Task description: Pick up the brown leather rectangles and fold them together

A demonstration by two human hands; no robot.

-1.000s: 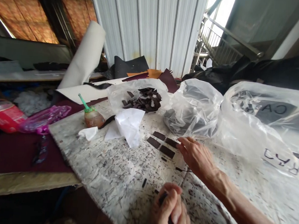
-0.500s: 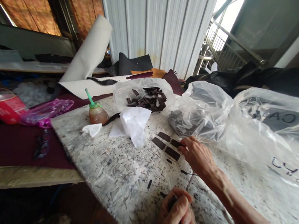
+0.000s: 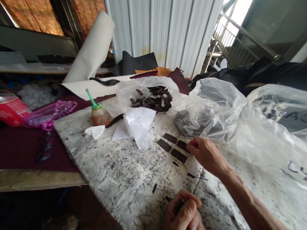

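Observation:
Several small dark brown rectangular pieces point(image 3: 178, 156) lie flat in two short rows on the stained pale worktop. My right hand point(image 3: 203, 152) reaches in from the right, its fingers closed at the right end of the upper right piece point(image 3: 182, 144). At the bottom centre, my left hand point(image 3: 185, 218) is wrapped round a dark object point(image 3: 178, 206) that is mostly hidden by the fingers. Small dark strips point(image 3: 154, 188) lie left of my left hand, and another point(image 3: 175, 163) is just below the rectangles.
Behind the rectangles, an open plastic bag point(image 3: 123, 93) holds dark scraps. Crumpled white material point(image 3: 139, 124) and a brown pot with a green stick point(image 3: 101, 116) stand left. Large clear bags point(image 3: 218, 106) cover the right side. A red-labelled bottle point(image 3: 7, 109) lies far left.
The view has shifted slightly. My right hand's fingers are drawn closer together at the end of the upper right piece. My left hand keeps its grip on the dark object.

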